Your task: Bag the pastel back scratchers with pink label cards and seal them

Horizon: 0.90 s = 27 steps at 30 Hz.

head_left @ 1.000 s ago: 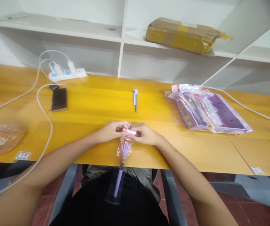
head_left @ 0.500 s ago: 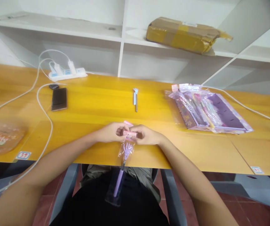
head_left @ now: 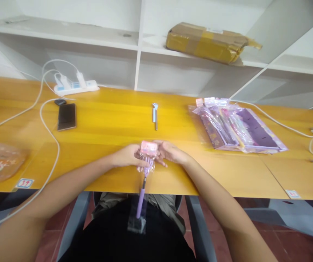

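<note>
A purple back scratcher (head_left: 141, 200) in a clear plastic bag hangs over the table's front edge, its claw end up. At the top of the bag is a pink card (head_left: 149, 148). My left hand (head_left: 131, 155) pinches the bag just below the card, beside the claw. My right hand (head_left: 170, 152) is at the card's right side with its fingers apart; whether a fingertip touches the card is hard to tell. A light-blue and silver back scratcher (head_left: 155, 116), short and without a bag, lies farther back on the table.
On the right stands a purple tray (head_left: 265, 148) holding several bagged back scratchers (head_left: 231, 125). At the left are a dark phone (head_left: 67, 117), a white power strip (head_left: 76, 87) with cables, and an orange package (head_left: 2, 162). A taped cardboard box (head_left: 205, 42) rests on the shelf.
My right hand has loosened from the card and spread its fingers. My left hand has shifted its grip downward. The pink card now faces up flat, and the scratcher hangs more upright.
</note>
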{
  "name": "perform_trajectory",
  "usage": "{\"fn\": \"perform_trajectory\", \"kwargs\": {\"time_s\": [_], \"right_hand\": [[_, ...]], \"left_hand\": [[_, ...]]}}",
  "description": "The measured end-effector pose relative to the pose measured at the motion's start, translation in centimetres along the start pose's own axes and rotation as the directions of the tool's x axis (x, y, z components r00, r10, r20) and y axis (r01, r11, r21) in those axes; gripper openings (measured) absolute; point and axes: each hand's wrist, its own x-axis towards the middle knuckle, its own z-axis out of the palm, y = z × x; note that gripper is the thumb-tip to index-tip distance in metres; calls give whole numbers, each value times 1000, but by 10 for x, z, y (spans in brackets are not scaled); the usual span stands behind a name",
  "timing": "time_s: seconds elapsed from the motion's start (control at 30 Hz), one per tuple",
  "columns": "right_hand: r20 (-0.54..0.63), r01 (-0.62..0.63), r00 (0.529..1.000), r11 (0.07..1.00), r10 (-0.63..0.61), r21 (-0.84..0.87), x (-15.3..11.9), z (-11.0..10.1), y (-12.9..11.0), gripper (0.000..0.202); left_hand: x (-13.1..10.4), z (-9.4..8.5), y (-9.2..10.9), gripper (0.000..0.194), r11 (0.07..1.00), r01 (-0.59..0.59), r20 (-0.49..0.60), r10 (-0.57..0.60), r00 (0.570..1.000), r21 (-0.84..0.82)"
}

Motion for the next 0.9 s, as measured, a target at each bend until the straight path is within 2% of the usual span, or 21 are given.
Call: {"fn": "perform_trajectory", "kwargs": {"time_s": [0.07,0.13,0.2,0.27,0.33,0.37,0.43,0.47,0.5,0.57,0.6,0.67,0.73,0.8,0.83,0.9], "right_hand": [[3,-9,1000,999,9,37,-2,-1,-1,56],[22,-75,997,997,76,-32,-3,1,-6,48],[20,-126,991,981,131,-146,-2,5,-10,43],[-32,-122,993,966,118,-230,0,8,-13,39],[-112,-94,992,959,66,-269,3,7,-12,38],[-160,-75,987,956,30,-284,4,5,-12,38],[-288,-25,954,937,-82,-348,3,-6,-13,38],[-366,3,916,913,-166,-407,2,-14,-15,37],[-446,23,853,875,-269,-484,-1,-22,-19,37],[-549,-13,686,746,-478,-666,-10,-41,-32,38],[-564,-76,601,662,-566,-746,-16,-50,-41,38],[-547,-264,474,482,-690,-836,-34,-67,-62,40],[-511,-468,370,320,-776,-824,-56,-83,-83,46],[-478,-644,294,198,-827,-739,-81,-101,-102,52],[-478,-716,266,160,-837,-679,-93,-110,-110,54],[-518,-820,200,147,-832,-553,-116,-130,-122,54]], "left_hand": [[3,-3,-1,48,989,-80,-204,54,978,-122],[6,-6,0,45,958,-189,-400,89,912,-217],[7,-10,2,43,924,-279,-535,102,839,-263],[9,-12,3,43,897,-342,-614,107,782,-279],[9,-14,5,44,874,-391,-654,117,747,-289],[9,-15,6,45,864,-407,-660,123,741,-296],[9,-16,8,45,855,-408,-635,125,762,-321],[8,-16,9,44,857,-390,-611,117,783,-336],[8,-16,9,44,863,-368,-585,107,804,-347],[6,-16,9,41,882,-316,-538,88,838,-349],[6,-16,8,39,895,-293,-522,81,849,-337],[5,-15,5,33,925,-255,-513,79,855,-282],[6,-14,2,25,958,-219,-512,97,854,-184],[6,-13,-2,16,978,-195,-501,135,855,-69],[7,-12,-4,12,982,-185,-490,150,859,-24],[8,-13,-7,9,985,-171,-476,160,865,22]]}}
